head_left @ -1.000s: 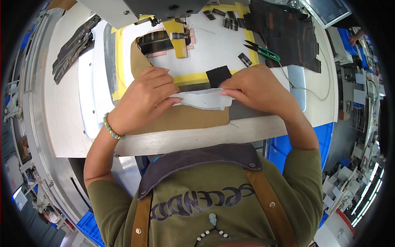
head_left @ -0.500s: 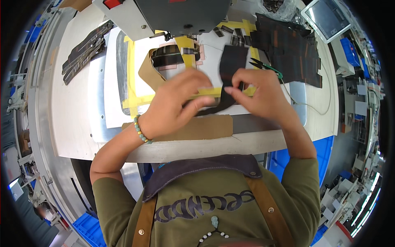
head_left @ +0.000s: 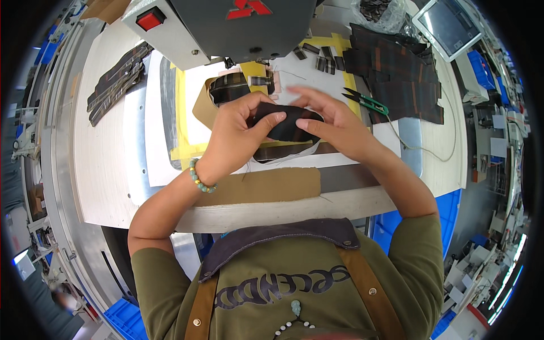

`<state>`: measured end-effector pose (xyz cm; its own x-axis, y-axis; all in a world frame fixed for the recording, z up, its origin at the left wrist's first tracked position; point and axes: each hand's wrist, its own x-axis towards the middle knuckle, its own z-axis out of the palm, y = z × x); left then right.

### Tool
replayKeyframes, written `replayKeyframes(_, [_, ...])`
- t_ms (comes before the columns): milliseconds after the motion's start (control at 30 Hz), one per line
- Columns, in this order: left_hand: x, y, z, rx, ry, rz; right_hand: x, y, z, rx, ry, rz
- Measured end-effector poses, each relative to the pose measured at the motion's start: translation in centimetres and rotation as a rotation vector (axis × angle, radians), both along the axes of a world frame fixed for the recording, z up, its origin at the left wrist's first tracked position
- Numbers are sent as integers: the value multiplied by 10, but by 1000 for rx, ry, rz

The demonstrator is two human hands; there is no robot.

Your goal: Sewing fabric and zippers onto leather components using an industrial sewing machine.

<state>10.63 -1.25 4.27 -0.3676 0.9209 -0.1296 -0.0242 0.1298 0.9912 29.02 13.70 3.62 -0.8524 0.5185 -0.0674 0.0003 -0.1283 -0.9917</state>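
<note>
Between my two hands is a dark fabric piece [head_left: 288, 126], folded or curled, with a pale-edged strip of it hanging below. My left hand [head_left: 235, 133] pinches its left end, thumb on top. At the right end, the thumb of my right hand [head_left: 340, 124] presses on the cloth, while a raised finger is blurred; the other fingertips are behind the fabric. Just beyond, a plaid fabric piece [head_left: 228, 88] lies on a tan card template [head_left: 205, 107] under the sewing machine head [head_left: 255, 28]. Green-handled thread snips [head_left: 367, 102] rest right of my right hand.
Dark plaid panels [head_left: 391, 73] are piled at the right, with small plaid tabs [head_left: 324, 61] beside them. A stack of fabric strips [head_left: 118, 82] lies far left. A tan card strip [head_left: 260, 185] sits along the front edge. A screen [head_left: 450, 25] stands back right.
The dark fabric, earlier hanging long from my right hand, is now drawn together between both hands. My left hand has closed on it. My right hand has moved left.
</note>
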Motion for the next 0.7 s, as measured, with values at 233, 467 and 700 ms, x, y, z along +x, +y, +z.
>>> replayKeyframes(233, [-27, 11, -6, 292, 1208, -56, -25, 59, -3, 597, -429, 11])
replayKeyframes(467, [-54, 18, -19, 319, 1497, -243, -68, 80, -19, 787, -401, 24])
replayKeyframes(700, [-55, 24, -30, 194, 1610, -353, -81, 85, -20, 817, -411, 25])
